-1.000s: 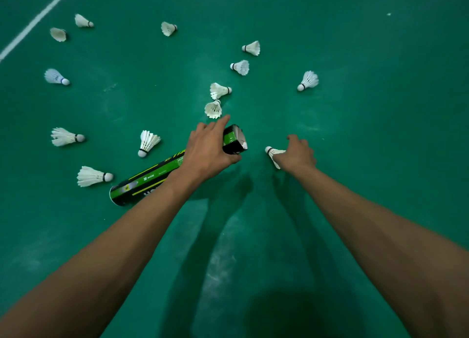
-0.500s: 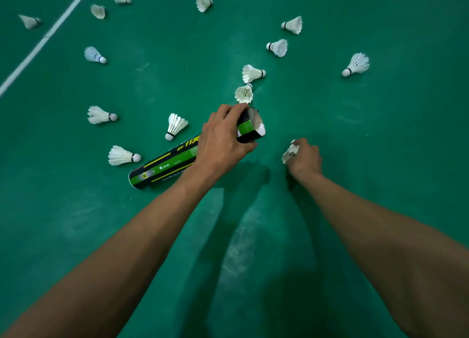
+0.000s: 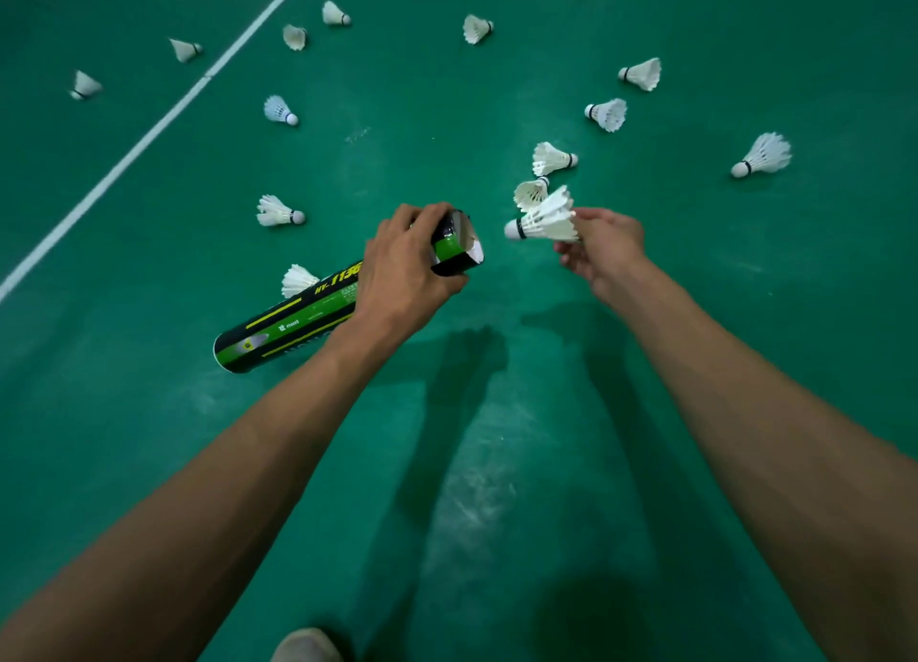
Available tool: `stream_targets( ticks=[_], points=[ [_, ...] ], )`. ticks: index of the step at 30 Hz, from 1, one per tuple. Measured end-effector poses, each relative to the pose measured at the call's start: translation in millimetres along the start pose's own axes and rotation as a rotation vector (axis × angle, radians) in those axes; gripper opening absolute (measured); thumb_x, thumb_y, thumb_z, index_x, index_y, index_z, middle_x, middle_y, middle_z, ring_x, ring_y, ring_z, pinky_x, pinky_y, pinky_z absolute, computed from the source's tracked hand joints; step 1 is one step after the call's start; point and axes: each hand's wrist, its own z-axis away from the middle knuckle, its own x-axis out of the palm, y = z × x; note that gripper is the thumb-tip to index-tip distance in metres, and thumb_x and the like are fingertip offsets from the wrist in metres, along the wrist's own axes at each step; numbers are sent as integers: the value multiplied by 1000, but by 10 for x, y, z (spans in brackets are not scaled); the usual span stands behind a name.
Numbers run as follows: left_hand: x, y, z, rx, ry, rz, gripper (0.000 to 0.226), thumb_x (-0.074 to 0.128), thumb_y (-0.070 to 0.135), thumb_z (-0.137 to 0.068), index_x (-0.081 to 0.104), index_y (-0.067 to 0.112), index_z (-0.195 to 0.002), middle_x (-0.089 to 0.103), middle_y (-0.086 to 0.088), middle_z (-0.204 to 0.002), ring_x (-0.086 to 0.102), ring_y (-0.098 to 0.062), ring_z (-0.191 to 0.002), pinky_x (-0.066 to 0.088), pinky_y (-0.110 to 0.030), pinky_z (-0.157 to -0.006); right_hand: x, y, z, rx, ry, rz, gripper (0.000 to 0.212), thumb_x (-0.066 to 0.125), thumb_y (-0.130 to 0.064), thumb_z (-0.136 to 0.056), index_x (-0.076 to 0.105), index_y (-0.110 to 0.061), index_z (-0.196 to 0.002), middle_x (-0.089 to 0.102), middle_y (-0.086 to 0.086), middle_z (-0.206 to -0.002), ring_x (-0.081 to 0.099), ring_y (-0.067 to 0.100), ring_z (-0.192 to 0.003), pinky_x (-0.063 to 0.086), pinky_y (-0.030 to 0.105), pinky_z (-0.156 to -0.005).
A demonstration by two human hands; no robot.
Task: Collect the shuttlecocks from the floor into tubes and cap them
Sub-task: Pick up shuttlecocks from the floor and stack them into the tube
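**Q:** What is the left hand (image 3: 407,264) doing?
**A:** It is gripping the tube (image 3: 298,319) near its open mouth, lifting that end off the floor (image 3: 149,438).
**Q:** And the right hand (image 3: 603,249)?
**A:** It is pinching a shuttlecock (image 3: 544,222) by the skirt, holding it just beside the mouth with the cork pointing in, not yet inside.
**Q:** How is this step best done?
**A:** Probably by aligning the cork with the tube's axis and sliding it in cork-first, pinching lightly so the feathers are not bending.
**Q:** How is it looking?
**A:** White feathers are flaring from a rounded cork with a dark band. Loose shuttlecocks (image 3: 762,154) are lying scattered around.
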Motion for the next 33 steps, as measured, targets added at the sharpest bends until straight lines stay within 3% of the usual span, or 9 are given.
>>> stream_targets(
  ticks=[4, 6, 9, 11, 15, 20, 25, 30, 33],
  points=[
    [-242, -129, 16, -24, 14, -25, 77, 84, 34, -70, 56, 25, -141, 58, -6, -126, 56, -34, -111, 48, -47, -95, 410, -398, 287, -147, -227, -33, 8, 64, -2, -95, 66, -10, -94, 71, 12, -84, 61, 16, -54, 49, 25, -48],
    [-301, -138, 4, -23, 18, -21, 75, 82, 38, -67, 58, 25, -137, 59, -4, -120, 57, -33, -107, 50, -47, -92, 635, -377, 412, -327, -273, 212, 7, 73, -7, -89, 71, -14, -86, 73, 6, -82, 66, 16, -63, 53, 28, -52],
    [-323, -154, -43, -31, 21, 22, 77, 80, 42, -62, 59, 23, -133, 60, -3, -115, 59, -31, -104, 51, -46, -89, 862, -273, 544, -550, -254, 685, 13, 75, -22, -85, 79, -19, -98, 78, 0, -98, 71, 15, -96, 54, 28, -86],
    [-330, -219, -92, -37, 33, 59, 80, 84, 40, -63, 59, 20, -136, 60, -4, -117, 60, -29, -105, 51, -42, -91, 884, -303, 585, -590, -189, 716, 31, 68, -26, -92, 74, -16, -120, 74, 2, -120, 66, 17, -115, 46, 29, -104],
    [-366, -403, -177, -34, 46, 114, 79, 87, 37, -66, 59, 21, -138, 60, -4, -118, 60, -27, -107, 50, -40, -93, 806, -494, 555, -735, -43, 533, 23, 60, -25, -89, 78, -11, -91, 77, 1, -86, 73, 17, -81, 57, 43, -87],
    [-376, -413, -320, 93, 6, 120, 73, 83, 38, -66, 61, 22, -133, 62, -4, -115, 61, -31, -103, 52, -45, -88, 965, -487, 788, -602, -401, 786, 60, 44, -58, -100, 72, -16, -67, 74, -4, -75, 68, 18, -75, 54, 35, -79],
    [-430, -528, -471, 140, 27, 114, 69, 72, 43, -66, 62, 25, -131, 62, -5, -112, 60, -34, -99, 51, -49, -85, 1382, -412, 849, -405, -381, 793, 71, 28, -82, -89, 66, -33, -54, 64, -2, -74, 58, 18, -75, 45, 34, -80],
    [-441, -683, -430, 192, 109, 153, 62, 68, 40, -69, 65, 27, -130, 63, -4, -111, 57, -34, -93, 49, -45, -82, 1703, -280, 887, -296, -470, 557, 51, 41, -60, -101, 69, -19, -111, 71, 0, -112, 65, 8, -103, 48, 14, -78],
    [-478, -799, -439, 214, 110, 225, 65, 70, 40, -70, 63, 28, -133, 65, -5, -119, 60, -35, -97, 51, -49, -87, 1862, -282, 908, -225, -490, 578, 41, 42, -55, -103, 67, -23, -108, 68, -4, -110, 62, 8, -102, 46, 22, -81]
  ],
)
